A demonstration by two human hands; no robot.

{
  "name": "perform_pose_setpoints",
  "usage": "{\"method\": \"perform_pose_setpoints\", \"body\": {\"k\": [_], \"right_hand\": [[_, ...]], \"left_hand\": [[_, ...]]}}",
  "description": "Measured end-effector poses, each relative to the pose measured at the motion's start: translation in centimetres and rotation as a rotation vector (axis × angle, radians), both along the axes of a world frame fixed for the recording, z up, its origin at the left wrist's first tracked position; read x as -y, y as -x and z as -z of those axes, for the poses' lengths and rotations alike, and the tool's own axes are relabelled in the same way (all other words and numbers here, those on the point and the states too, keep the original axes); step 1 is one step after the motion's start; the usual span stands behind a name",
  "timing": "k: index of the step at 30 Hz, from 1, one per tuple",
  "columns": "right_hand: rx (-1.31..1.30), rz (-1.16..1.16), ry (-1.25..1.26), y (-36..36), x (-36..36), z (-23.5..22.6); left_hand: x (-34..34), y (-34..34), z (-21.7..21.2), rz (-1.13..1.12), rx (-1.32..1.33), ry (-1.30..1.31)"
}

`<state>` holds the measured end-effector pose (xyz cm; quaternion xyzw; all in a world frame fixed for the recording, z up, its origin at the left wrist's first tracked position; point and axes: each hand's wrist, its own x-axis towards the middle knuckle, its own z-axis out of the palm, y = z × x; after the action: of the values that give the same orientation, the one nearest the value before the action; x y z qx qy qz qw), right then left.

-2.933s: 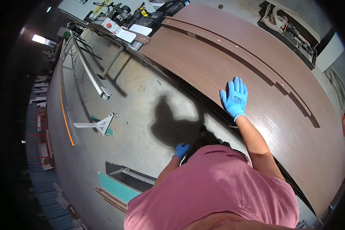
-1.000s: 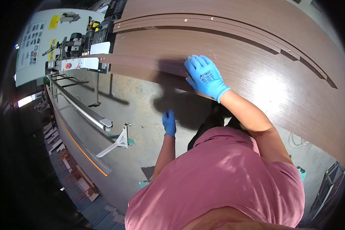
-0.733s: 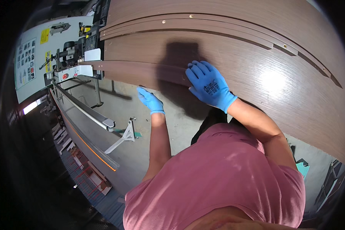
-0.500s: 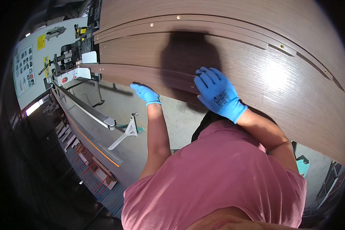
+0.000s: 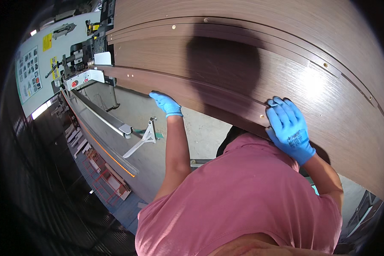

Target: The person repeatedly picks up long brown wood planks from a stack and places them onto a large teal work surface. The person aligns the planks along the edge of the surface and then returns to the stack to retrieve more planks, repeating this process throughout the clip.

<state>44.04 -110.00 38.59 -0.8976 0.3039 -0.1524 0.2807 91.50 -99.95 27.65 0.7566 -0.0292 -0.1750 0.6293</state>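
A long brown wood-look strip [image 5: 192, 86] runs along the near edge of a broad brown panel surface [image 5: 328, 141], its left end at the machine. My right hand [image 5: 288, 128], in a blue work glove, is closed around the strip near its right end, fingers over the top and thumb at the near side. Against the strip's near edge, closer to the machine, lies my gloved left hand [image 5: 166, 104] with its fingers stretched to the left. Part of its fingers is hidden. Small brass-coloured round fittings [image 5: 262, 116] sit in the strip.
At the left stands a machine with a white guard [image 5: 89, 77] and a red button. More grooved strips [image 5: 243, 36] with fittings lie farther back on the panel. Below left are a metal rail [image 5: 100, 114], a white stand [image 5: 149, 133] and stacked boards [image 5: 109, 175].
My right hand has moved right and slightly nearer, and the strip has slid right with it. My left hand has shifted only slightly right along the near edge.
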Motion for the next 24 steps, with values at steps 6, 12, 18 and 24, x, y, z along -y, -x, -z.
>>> {"method": "perform_pose_setpoints", "body": {"k": [6,12,18,24], "right_hand": [[-0.164,-0.027,-0.109,2.2,0.6,-2.0],[-0.032,-0.037,-0.173,-5.2,1.7,-3.0],[-0.090,-0.088,-0.157,-11.7,0.8,-1.3],[-0.060,-0.013,-0.043,-11.1,-0.3,0.4]], "left_hand": [[-0.6,-0.3,0.3,-0.004,-0.044,0.099],[-1.3,-1.6,1.7,-0.030,0.038,0.092],[-0.1,-0.3,0.4,-0.111,0.003,0.084],[1.1,1.3,-0.8,-0.138,0.000,0.109]]}}
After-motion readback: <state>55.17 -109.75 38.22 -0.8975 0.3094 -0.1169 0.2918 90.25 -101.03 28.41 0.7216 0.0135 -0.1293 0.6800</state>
